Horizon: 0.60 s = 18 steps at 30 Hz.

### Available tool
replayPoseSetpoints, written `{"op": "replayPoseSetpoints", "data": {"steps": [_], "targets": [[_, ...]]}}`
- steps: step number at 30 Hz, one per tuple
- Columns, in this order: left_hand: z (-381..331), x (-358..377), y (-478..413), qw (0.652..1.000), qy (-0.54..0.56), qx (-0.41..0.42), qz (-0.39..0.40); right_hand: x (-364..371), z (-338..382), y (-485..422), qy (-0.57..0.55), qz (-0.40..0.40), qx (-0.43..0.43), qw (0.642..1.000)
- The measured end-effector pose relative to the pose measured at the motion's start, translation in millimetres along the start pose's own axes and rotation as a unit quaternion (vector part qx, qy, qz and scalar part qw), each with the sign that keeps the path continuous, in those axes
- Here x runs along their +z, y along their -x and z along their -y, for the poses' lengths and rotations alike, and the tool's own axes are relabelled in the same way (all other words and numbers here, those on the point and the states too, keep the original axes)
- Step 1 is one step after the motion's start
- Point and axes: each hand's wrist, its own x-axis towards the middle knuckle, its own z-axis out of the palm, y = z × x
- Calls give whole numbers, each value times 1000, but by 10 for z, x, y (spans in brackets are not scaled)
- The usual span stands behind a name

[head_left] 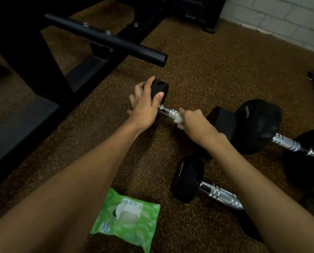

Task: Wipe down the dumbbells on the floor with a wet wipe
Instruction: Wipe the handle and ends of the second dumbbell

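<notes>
Left hand (147, 105) clasped the black head of a dumbbell (168, 112), thumb on the near face, fingers spread over the far side. Right hand (196, 123) clenched round a white wipe (178, 121), pressing it on the chrome handle near the middle. That dumbbell lay on the floor (207, 70) mid-area, its far head just beside the black bench frame (105, 38). Its other head was partly hidden behind the right wrist.

Second dumbbell (220, 195) lay on the floor nearer the person, partly under the right forearm. Third dumbbell (287, 143), bigger, lay toward the floor's right side, one head touching or nearly touching the wiped one's head. Green wipe pack (127, 216), flap open, lay on the near floor between the forearms. White brick wall (289, 21) met the floor's far right edge.
</notes>
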Motion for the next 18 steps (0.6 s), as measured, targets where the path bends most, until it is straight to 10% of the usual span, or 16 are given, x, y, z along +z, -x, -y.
{"op": "replayPoseSetpoints", "data": {"steps": [6, 18], "targets": [[13, 5, -10, 1000, 0, 5, -5, -277, -59, -142, -140, -19, 79, 987], [15, 11, 3, 1000, -5, 4, -10, -275, 37, -5, 2, 53, 43, 998]]}}
